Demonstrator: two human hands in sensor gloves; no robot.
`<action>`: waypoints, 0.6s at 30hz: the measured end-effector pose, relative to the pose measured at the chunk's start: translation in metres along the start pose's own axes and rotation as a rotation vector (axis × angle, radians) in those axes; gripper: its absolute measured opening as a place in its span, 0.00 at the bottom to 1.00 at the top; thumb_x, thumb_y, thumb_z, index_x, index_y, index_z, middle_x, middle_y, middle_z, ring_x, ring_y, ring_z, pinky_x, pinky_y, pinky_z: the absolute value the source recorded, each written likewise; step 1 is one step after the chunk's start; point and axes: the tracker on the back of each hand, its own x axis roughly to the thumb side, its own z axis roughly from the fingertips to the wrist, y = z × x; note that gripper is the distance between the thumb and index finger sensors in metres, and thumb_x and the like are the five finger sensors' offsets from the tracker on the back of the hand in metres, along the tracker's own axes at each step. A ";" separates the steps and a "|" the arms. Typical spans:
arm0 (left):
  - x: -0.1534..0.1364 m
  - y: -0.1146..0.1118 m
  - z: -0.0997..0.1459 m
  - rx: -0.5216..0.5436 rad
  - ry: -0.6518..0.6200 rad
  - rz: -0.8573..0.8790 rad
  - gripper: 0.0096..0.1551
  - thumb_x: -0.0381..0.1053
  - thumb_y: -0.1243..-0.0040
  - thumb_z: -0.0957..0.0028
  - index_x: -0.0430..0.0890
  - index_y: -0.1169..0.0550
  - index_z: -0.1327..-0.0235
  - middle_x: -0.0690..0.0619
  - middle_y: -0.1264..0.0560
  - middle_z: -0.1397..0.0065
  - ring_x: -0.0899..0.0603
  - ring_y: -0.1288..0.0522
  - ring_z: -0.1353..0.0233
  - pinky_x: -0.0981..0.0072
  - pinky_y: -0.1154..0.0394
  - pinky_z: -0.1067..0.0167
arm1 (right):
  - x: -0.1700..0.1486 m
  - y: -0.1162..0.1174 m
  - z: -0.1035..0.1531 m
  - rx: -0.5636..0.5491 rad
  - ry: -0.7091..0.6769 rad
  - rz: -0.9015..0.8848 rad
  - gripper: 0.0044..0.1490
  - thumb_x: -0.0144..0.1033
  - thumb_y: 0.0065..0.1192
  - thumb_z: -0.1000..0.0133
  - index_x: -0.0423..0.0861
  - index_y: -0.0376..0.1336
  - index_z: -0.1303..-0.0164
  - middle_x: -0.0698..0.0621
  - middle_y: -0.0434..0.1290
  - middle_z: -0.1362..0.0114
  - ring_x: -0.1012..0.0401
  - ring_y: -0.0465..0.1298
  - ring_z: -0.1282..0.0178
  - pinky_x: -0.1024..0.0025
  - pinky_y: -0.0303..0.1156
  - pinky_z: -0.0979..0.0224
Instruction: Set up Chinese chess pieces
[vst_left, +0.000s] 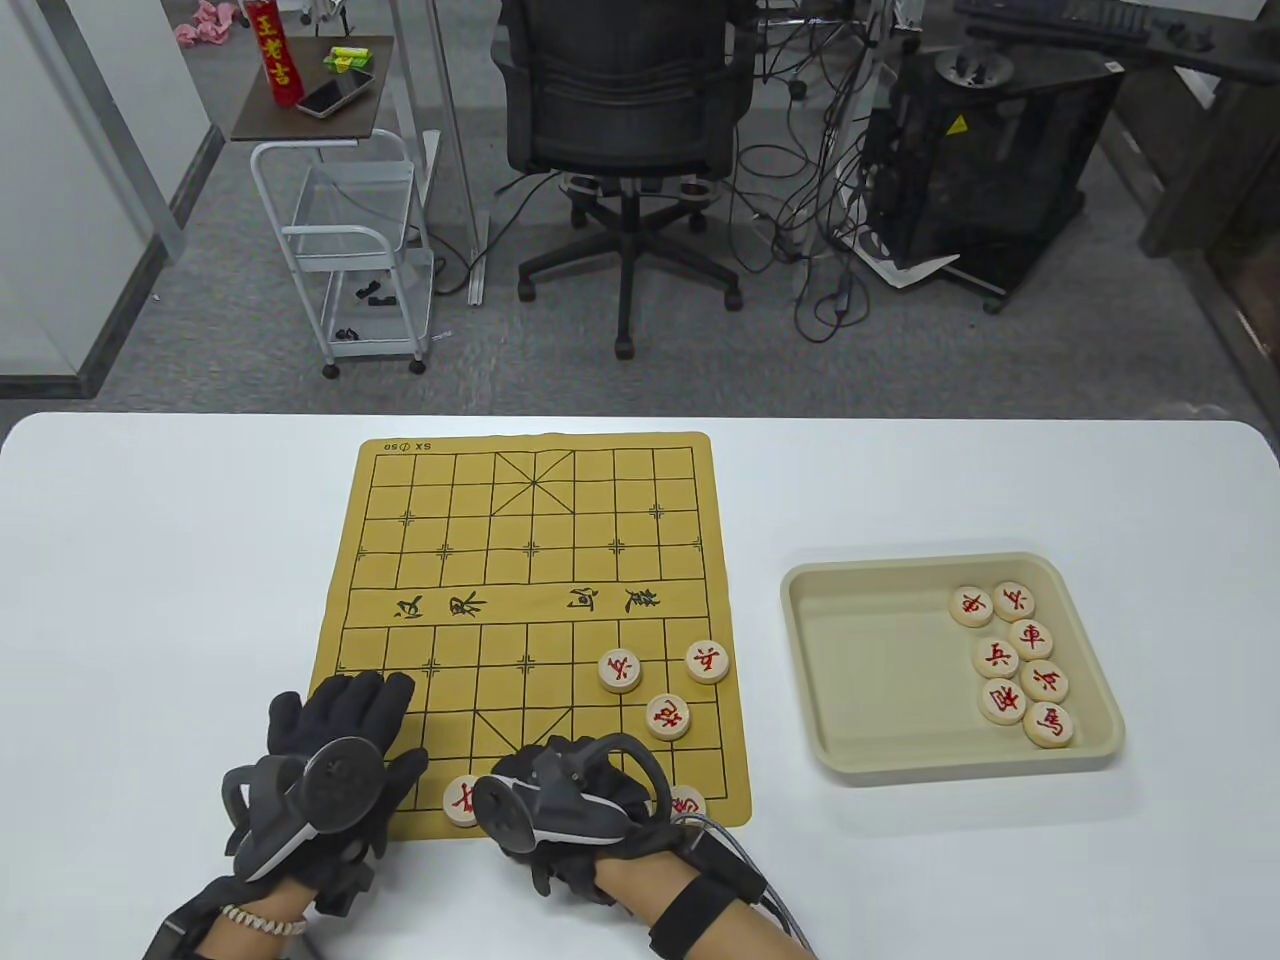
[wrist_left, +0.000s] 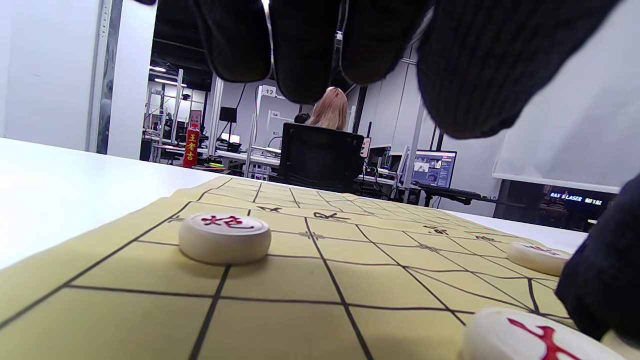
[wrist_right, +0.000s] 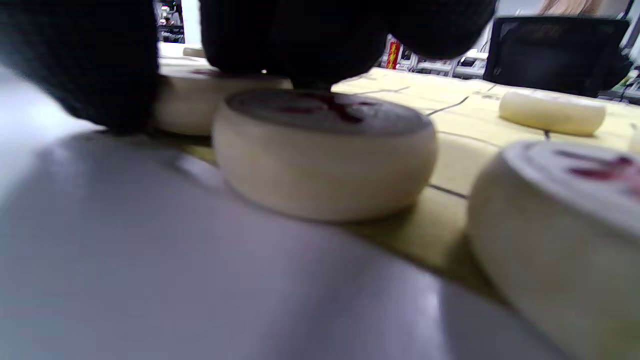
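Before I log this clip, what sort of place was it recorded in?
Most likely an office or lab workspace. Behind the white table stand a black office chair and a tangle of cables on grey carpet, and the left wrist view shows a lit monitor on a far desk.

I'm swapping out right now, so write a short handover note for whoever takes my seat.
Left hand: open, flat on the board's near-left corner, holding nothing.
Right hand: low over the near edge, fingertips on a piece; grip unclear.
Done: three pieces on the near right, one between the hands, others partly hidden.
Left: seven pieces in the tray; the board's far half is bare.
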 end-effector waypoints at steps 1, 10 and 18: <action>0.000 0.000 0.000 -0.002 0.000 -0.001 0.46 0.64 0.32 0.58 0.56 0.35 0.24 0.46 0.33 0.17 0.31 0.34 0.17 0.23 0.49 0.26 | -0.001 -0.001 0.001 0.026 0.002 -0.004 0.41 0.59 0.81 0.59 0.55 0.67 0.37 0.51 0.76 0.30 0.63 0.81 0.48 0.62 0.78 0.42; 0.001 -0.001 0.000 -0.009 -0.001 -0.009 0.47 0.64 0.32 0.58 0.56 0.35 0.24 0.46 0.33 0.17 0.31 0.34 0.17 0.23 0.48 0.27 | -0.115 -0.045 0.028 -0.126 0.381 -0.062 0.41 0.56 0.78 0.54 0.55 0.66 0.31 0.47 0.72 0.24 0.59 0.79 0.41 0.59 0.76 0.37; 0.004 -0.004 -0.001 -0.018 -0.005 -0.029 0.46 0.64 0.32 0.58 0.57 0.35 0.24 0.46 0.33 0.17 0.31 0.34 0.17 0.23 0.48 0.27 | -0.279 -0.037 0.089 0.122 0.941 0.310 0.40 0.49 0.77 0.50 0.52 0.65 0.27 0.45 0.68 0.20 0.55 0.76 0.34 0.53 0.73 0.32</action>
